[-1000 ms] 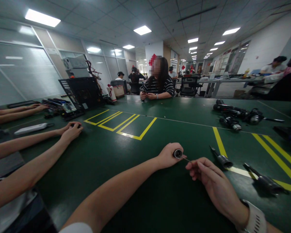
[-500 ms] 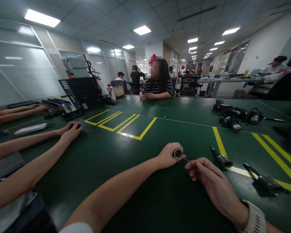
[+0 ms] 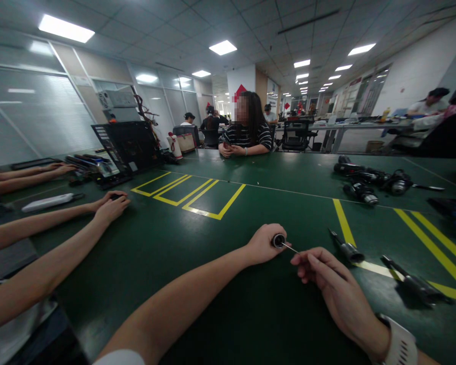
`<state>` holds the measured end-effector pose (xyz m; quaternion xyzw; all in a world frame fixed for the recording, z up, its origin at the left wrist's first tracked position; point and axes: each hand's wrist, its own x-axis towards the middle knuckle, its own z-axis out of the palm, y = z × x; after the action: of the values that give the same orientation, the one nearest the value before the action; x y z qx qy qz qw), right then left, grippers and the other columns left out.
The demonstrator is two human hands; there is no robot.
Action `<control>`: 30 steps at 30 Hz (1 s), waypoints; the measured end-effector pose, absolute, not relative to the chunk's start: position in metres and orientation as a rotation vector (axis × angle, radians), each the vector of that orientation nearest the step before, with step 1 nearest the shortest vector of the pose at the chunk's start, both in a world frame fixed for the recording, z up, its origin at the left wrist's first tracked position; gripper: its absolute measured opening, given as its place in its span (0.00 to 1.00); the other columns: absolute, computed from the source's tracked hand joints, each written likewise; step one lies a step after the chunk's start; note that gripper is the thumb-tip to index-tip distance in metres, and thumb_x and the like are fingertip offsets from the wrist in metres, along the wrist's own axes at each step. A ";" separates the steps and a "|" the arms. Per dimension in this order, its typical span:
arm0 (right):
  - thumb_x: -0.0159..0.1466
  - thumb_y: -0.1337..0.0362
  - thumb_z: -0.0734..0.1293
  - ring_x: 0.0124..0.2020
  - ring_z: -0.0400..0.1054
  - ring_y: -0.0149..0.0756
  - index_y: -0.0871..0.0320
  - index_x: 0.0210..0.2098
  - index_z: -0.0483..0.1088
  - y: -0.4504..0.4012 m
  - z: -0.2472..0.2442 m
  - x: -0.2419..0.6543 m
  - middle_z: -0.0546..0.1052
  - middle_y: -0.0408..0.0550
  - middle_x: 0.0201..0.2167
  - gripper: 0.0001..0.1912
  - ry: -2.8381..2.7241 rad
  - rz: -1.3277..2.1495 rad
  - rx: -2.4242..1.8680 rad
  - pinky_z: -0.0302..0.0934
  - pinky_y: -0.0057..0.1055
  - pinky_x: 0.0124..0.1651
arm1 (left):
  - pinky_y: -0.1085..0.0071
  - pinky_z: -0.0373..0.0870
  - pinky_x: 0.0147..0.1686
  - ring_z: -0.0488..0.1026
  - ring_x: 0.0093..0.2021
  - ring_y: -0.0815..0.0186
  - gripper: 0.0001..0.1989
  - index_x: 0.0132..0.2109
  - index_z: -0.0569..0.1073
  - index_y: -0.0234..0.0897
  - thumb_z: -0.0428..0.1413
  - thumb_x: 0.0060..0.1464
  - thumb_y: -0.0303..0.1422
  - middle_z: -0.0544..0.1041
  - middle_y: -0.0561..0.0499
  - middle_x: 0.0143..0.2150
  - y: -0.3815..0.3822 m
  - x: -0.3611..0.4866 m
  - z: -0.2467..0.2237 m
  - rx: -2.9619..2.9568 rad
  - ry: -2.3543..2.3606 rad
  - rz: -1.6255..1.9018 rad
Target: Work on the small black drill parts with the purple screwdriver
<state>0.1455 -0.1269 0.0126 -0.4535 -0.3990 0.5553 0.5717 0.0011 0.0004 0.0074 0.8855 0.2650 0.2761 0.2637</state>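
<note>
Above the green table, my left hand [image 3: 263,244] is wrapped round a dark cylindrical part [image 3: 278,240], whose round open end faces me. The rest of that part is hidden in the fist. My right hand [image 3: 329,276], with a white watch on its wrist, pinches a thin metal rod [image 3: 291,248] between thumb and fingers. The rod's far tip reaches into the mouth of the cylinder; how deep it goes I cannot tell. To the right of my right hand lie two dark cup-ended parts with narrow stems, one nearer [image 3: 421,288] and one farther [image 3: 350,250].
Yellow tape [image 3: 203,212] marks the green tabletop [image 3: 167,274]. Several dark tools [image 3: 365,192] lie at the back right. A co-worker's hands [image 3: 112,205] rest at the left, near a white bar [image 3: 47,202] and a black panel [image 3: 127,144]. A person [image 3: 247,129] sits opposite.
My right hand has shifted very slightly right with the rod, while my left hand stays put. The co-worker's fingers at the left have moved a little.
</note>
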 end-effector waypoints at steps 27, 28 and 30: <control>0.62 0.53 0.62 0.33 0.65 0.37 0.52 0.40 0.71 -0.128 0.008 0.141 0.73 0.45 0.34 0.12 -1.108 1.269 -1.172 0.60 0.34 0.36 | 0.76 0.59 0.28 0.60 0.27 0.72 0.11 0.25 0.64 0.34 0.59 0.47 0.33 0.63 0.56 0.25 0.001 0.001 0.003 2.278 0.716 0.871; 0.62 0.53 0.62 0.33 0.65 0.37 0.52 0.40 0.71 -0.128 0.007 0.141 0.73 0.45 0.34 0.12 -1.118 1.264 -1.173 0.60 0.34 0.36 | 0.76 0.59 0.28 0.60 0.27 0.72 0.11 0.25 0.64 0.34 0.59 0.47 0.33 0.63 0.56 0.25 0.001 0.001 0.003 2.269 0.708 0.874; 0.63 0.53 0.62 0.33 0.64 0.37 0.52 0.41 0.70 -0.128 0.006 0.141 0.73 0.45 0.33 0.12 -1.141 1.251 -1.174 0.60 0.34 0.36 | 0.76 0.59 0.28 0.61 0.26 0.72 0.12 0.25 0.64 0.34 0.59 0.47 0.34 0.63 0.57 0.25 0.002 0.000 0.003 2.228 0.680 0.871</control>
<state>0.1411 -0.1284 0.0055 -0.4884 -0.4747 0.5207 0.5148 0.0002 0.0018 0.0025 0.8482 0.2591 0.3316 0.3216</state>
